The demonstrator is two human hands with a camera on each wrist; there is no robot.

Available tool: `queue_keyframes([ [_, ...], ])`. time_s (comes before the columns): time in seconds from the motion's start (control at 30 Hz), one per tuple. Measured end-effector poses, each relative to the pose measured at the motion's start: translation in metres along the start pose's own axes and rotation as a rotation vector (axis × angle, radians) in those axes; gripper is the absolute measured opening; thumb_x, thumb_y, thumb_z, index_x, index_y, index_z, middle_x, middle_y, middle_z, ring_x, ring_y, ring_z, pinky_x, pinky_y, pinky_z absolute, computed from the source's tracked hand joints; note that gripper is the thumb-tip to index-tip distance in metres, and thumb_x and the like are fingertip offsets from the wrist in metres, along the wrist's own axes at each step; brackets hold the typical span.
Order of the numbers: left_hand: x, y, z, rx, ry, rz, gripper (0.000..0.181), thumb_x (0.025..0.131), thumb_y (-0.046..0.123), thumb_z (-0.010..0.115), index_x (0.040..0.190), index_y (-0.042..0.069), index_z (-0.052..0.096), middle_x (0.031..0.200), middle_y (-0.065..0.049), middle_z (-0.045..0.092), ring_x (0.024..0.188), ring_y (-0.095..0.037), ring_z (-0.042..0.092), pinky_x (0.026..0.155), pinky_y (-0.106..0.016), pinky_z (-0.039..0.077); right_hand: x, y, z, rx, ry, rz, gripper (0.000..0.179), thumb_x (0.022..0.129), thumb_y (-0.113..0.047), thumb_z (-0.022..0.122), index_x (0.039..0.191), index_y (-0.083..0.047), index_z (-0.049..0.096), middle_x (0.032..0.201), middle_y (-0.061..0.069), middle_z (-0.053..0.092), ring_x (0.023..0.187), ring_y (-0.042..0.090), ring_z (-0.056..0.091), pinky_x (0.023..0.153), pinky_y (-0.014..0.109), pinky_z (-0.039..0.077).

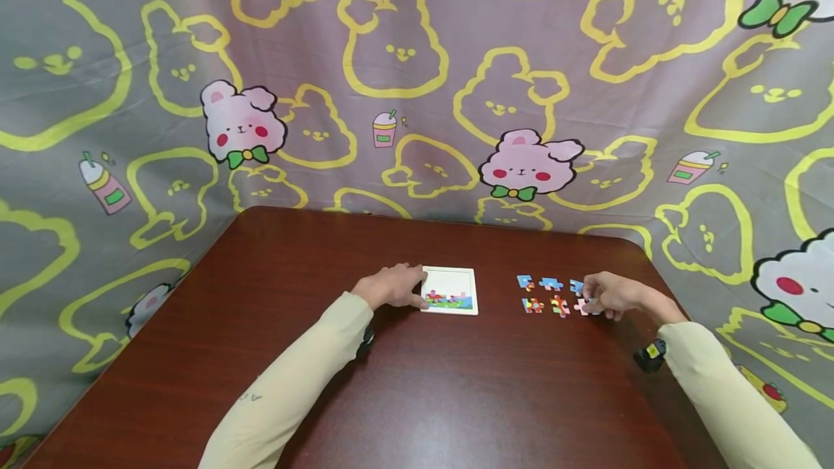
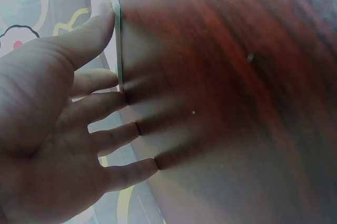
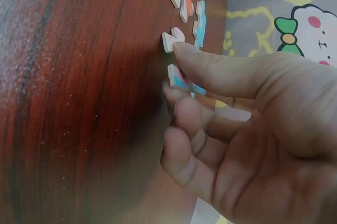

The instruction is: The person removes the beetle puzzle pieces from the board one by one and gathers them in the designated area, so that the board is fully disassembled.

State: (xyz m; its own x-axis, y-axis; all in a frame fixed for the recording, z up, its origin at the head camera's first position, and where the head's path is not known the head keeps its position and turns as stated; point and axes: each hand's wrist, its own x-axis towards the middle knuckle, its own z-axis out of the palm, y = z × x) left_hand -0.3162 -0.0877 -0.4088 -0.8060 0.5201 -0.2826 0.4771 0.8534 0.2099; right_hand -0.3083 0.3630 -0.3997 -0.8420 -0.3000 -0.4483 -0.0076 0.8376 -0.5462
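A square puzzle tray (image 1: 475, 291) with a white rim lies on the table, colourful pieces along its lower part and white above. My left hand (image 1: 392, 285) rests at the tray's left edge, fingers spread and only slightly bent. In the left wrist view its fingertips touch the table, the thumb beside the tray's side. Over on the right, my right hand (image 1: 612, 294) pinches a pink and blue puzzle piece (image 3: 181, 81) between thumb and fingers, close to the tabletop. The thumb hides the middle of that piece.
Several loose puzzle pieces lie in two rows left of the right hand, among them a blue piece (image 1: 551, 284) and a red and yellow piece (image 1: 559, 306). The brown table (image 1: 469, 389) ends at a patterned curtain (image 1: 417, 107) behind.
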Motion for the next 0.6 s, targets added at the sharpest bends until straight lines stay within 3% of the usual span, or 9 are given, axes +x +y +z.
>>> queue_keyframes([
  [0.33,0.0,0.0,-0.001,-0.007,0.001,-0.006,0.06,0.093,0.048,0.063,0.142,0.017,0.049,0.157,-0.009,0.037,0.146,-0.032,0.034,0.114,-0.051,0.036,0.001,-0.003,-0.001,-0.097,0.042,0.059,0.034,0.087,-0.019,0.075,0.099,-0.001,0.048,0.07,0.003,0.053,0.054,0.014,0.044,0.048,0.028,0.046],
  [0.6,0.002,0.0,0.0,0.002,0.014,0.008,0.054,0.092,0.047,0.064,0.135,0.017,0.054,0.155,-0.009,0.041,0.14,-0.031,0.041,0.108,-0.048,0.043,0.005,-0.019,-0.001,-0.104,0.069,-0.017,0.026,0.091,-0.022,0.071,0.096,-0.004,0.053,0.065,0.005,0.059,0.05,0.014,0.046,0.047,0.03,0.046],
])
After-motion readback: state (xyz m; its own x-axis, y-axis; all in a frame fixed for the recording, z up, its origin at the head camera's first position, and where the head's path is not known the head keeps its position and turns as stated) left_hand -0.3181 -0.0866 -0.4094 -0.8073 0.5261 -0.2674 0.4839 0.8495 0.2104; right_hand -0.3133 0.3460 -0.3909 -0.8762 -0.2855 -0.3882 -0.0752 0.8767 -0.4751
